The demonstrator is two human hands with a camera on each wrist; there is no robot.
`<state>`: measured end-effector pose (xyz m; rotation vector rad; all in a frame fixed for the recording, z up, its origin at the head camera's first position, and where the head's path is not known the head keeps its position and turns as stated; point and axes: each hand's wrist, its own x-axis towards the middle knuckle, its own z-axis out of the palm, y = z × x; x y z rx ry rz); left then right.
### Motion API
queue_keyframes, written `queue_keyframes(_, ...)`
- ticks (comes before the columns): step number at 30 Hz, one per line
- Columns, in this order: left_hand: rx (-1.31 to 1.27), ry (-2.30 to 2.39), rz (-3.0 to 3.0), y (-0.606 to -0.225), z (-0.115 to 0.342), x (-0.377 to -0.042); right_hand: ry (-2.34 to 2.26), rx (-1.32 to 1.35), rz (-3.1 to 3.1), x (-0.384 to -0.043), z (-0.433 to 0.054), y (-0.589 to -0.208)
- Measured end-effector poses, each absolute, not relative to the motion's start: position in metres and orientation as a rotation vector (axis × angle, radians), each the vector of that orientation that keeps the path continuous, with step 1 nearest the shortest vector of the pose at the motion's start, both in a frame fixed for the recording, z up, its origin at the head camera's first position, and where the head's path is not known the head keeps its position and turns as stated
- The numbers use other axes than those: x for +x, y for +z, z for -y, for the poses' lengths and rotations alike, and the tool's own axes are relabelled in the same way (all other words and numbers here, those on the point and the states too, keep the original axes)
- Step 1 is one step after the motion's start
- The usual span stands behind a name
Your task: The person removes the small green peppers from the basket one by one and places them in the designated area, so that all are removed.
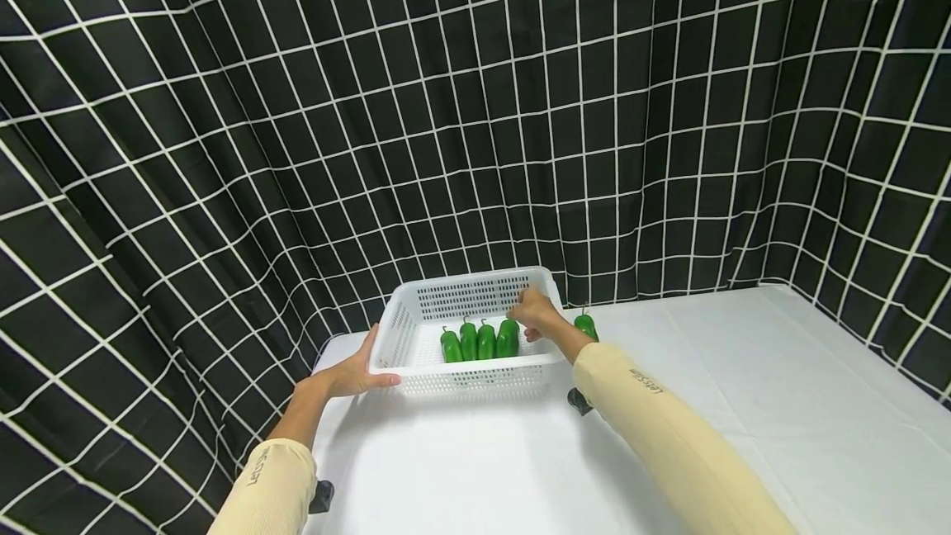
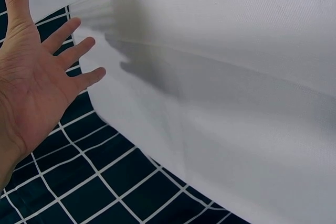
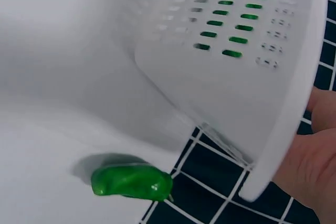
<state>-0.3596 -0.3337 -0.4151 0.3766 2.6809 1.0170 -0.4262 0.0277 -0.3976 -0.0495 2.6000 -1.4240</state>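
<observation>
Four green peppers [image 1: 486,341] were contained in the white basket [image 1: 461,369], their lower ends hidden by its front rim. A fifth pepper [image 1: 585,325], on the table [image 1: 706,370] outside, was partly blocked by the right forearm [image 1: 578,340]. The right hand [image 1: 538,317] was held over the basket, fingertips obscured; its grip could not be determined. The left hand [image 1: 357,371] was spread at the basket's left end.

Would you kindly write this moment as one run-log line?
left hand: at white perforated basket, near-left corner | right hand: inside basket, beside four green peppers | outside: one loose green pepper on white tabletop
</observation>
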Motion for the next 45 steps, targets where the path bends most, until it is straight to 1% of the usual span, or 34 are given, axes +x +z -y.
queue_keyframes(9, 0.339, 1.005, -2.686, -0.414, 0.335, -0.36, -1.412, 0.002, -2.574, -0.43, -0.014, -0.407)
queue_keyframes(15, 0.345, 0.974, -2.712, -0.414, 0.334, -0.358, -1.31, 0.022, -2.561, -0.429, -0.011, -0.417)
queue_keyframes(21, 0.349, 0.958, -2.725, -0.412, 0.332, -0.356, -1.24, -0.028, -2.597, -0.424, -0.013, -0.421)
queue_keyframes(30, 0.389, 0.982, -2.719, -0.412, 0.333, -0.355, -1.201, -0.173, -2.635, -0.42, -0.008, -0.427)
queue_keyframes(42, 0.372, 0.977, -2.717, -0.413, 0.332, -0.355, -1.169, -0.156, -2.648, -0.421, -0.006, -0.43)
queue_keyframes(43, 0.373, 0.984, -2.715, -0.413, 0.333, -0.356, -1.173, -0.163, -2.661, -0.428, -0.006, -0.438)
queue_keyframes(45, 0.379, 0.995, -2.714, -0.413, 0.334, -0.356, -1.18, -0.165, -2.666, -0.427, -0.006, -0.436)
